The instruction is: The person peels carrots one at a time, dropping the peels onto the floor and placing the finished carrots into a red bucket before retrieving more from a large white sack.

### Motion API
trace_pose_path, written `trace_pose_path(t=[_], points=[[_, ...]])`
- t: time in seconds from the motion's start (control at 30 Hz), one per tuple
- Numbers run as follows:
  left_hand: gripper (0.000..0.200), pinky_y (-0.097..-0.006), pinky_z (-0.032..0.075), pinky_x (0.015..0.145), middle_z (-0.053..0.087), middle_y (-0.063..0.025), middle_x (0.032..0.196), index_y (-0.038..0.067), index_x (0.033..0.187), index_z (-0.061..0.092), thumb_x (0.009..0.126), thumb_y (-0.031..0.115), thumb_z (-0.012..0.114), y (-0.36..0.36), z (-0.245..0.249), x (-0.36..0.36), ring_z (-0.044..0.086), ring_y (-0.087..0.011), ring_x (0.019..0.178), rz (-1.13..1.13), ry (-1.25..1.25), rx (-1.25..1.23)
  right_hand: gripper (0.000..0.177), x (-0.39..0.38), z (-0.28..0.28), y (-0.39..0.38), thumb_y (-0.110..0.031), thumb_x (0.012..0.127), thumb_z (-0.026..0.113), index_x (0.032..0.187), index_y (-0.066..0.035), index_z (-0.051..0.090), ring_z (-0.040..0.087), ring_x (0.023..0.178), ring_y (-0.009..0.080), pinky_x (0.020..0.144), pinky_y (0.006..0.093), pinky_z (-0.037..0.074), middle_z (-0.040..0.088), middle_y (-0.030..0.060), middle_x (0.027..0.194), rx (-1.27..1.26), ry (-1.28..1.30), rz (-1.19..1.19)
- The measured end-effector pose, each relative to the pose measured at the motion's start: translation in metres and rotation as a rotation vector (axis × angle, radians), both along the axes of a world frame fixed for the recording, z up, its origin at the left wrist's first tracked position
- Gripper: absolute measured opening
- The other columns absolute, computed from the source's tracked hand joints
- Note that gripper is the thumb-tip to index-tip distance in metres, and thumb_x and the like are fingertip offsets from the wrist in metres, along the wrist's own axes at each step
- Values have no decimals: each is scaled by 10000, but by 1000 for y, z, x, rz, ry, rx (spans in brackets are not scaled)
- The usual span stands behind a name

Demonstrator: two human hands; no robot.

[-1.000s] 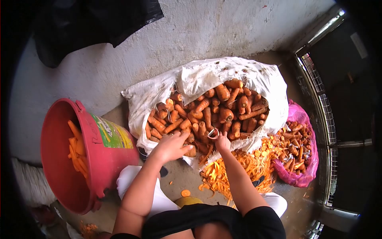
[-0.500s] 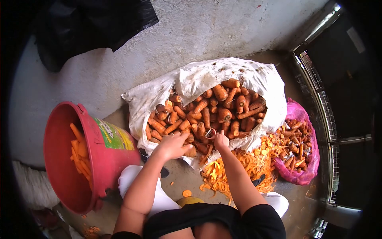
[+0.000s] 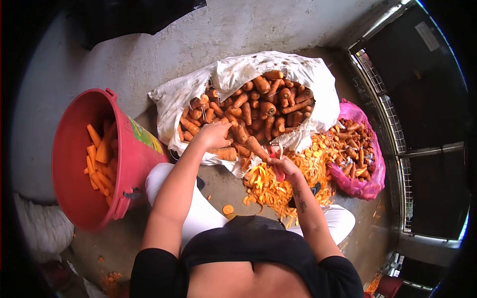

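Observation:
My left hand (image 3: pixel 214 136) is at the mouth of a white woven sack (image 3: pixel 320 97), with its fingers curled against an unpeeled carrot (image 3: pixel 239 132). My right hand (image 3: pixel 286 168) grips a peeler with a red handle (image 3: pixel 279 173), just outside the sack's near edge. Another long carrot (image 3: pixel 257 149) slants from the sack, its lower end against the right hand's fingers. Many more unpeeled carrots (image 3: pixel 268 109) fill the sack. Below the right hand lies a heap of orange peelings (image 3: pixel 266 186).
On the left, a tilted red bucket (image 3: pixel 74 198) holds peeled carrots (image 3: pixel 102 159). To the right, a pink plastic bag (image 3: pixel 380 174) contains carrot scraps. A carrot slice (image 3: pixel 228 209) lies on the floor. A grey wall (image 3: pixel 169 54) rises behind the sack.
The right hand with the peeler has drawn back from the sack's mouth, and a long carrot now lies against its fingers. The left hand stays among the carrots. The camera view has shifted.

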State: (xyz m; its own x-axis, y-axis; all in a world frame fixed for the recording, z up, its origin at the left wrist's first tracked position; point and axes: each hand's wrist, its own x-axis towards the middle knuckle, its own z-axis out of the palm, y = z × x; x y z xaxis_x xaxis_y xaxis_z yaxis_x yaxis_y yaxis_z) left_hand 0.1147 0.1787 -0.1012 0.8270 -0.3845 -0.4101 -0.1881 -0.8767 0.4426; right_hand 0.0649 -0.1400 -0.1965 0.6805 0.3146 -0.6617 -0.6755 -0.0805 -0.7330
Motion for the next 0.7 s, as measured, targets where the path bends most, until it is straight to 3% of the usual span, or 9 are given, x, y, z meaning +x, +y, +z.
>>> trace_pose_path(t=[0.07, 0.1, 0.17, 0.23, 0.3, 0.37, 0.53, 0.67, 0.7], points=[[709, -385, 424, 967, 544, -188, 1246, 108, 1375, 411, 830, 524, 593, 3, -11, -8, 527, -312, 1156, -63, -108, -106, 287, -13, 27, -1, -237, 783, 733, 961, -35, 635, 506, 670, 80, 639, 231, 394, 597, -5, 742, 73, -66, 5], [773, -380, 449, 927, 549, -181, 1234, 93, 1374, 407, 802, 577, 596, -1, -8, -8, 549, -297, 1126, 3, 54, -242, 330, -16, 49, 1, -224, 781, 735, 1025, -35, 616, 517, 687, 78, 656, 228, 405, 603, -3, 750, 70, -94, 40], [878, -353, 471, 890, 557, -148, 1213, 91, 1353, 441, 744, 715, 537, -5, -4, -5, 564, -248, 1088, 105, 338, -506, 507, -22, 78, 9, -192, 744, 768, 1163, -24, 538, 493, 528, 65, 475, 205, 383, 593, 8, 749, 25, -311, -4], [932, -329, 479, 876, 566, -119, 1191, 89, 1324, 484, 719, 798, 473, -10, 2, -10, 557, -213, 1082, 130, 493, -638, 543, -20, 92, 4, -186, 728, 779, 1181, 3, 546, 490, 512, 76, 477, 214, 386, 581, -1, 715, -18, -391, 86], [936, -326, 499, 842, 578, -111, 1167, 61, 1305, 494, 727, 796, 470, -18, 8, -23, 557, -211, 1089, 97, 553, -660, 417, -22, 107, 2, -167, 727, 778, 1082, -1, 637, 524, 615, 81, 608, 243, 419, 573, -14, 678, -128, -410, 147], [835, -311, 523, 804, 627, -97, 1063, 26, 1230, 531, 746, 705, 582, -23, 11, -41, 620, -185, 943, -131, 622, -754, 314, -33, 146, 18, -156, 737, 770, 1000, -10, 682, 536, 656, 87, 654, 253, 422, 579, -12, 674, -204, -450, 188], [454, -239, 468, 584, 638, -22, 735, 25, 927, 637, 764, 432, 752, -29, 11, -55, 584, -107, 636, -172, 703, -701, 252, -48, 160, 33, -165, 784, 740, 975, -9, 690, 574, 735, 101, 689, 252, 448, 670, 30, 829, -229, -588, 267], [230, -219, 427, 532, 592, -5, 690, 24, 840, 632, 751, 202, 747, -43, 21, -82, 553, -72, 603, -6, 673, -792, 275, -51, 143, 54, -240, 814, 725, 948, -6, 668, 554, 676, 109, 632, 275, 450, 652, 34, 772, -192, -705, 174], [287, -270, 464, 569, 629, -43, 715, 26, 900, 633, 717, 216, 744, -48, 20, -87, 606, -130, 639, 102, 529, -827, 256, -50, 143, 55, -222, 831, 707, 971, -12, 668, 549, 668, 95, 615, 260, 444, 643, 21, 763, -311, -747, 120]])
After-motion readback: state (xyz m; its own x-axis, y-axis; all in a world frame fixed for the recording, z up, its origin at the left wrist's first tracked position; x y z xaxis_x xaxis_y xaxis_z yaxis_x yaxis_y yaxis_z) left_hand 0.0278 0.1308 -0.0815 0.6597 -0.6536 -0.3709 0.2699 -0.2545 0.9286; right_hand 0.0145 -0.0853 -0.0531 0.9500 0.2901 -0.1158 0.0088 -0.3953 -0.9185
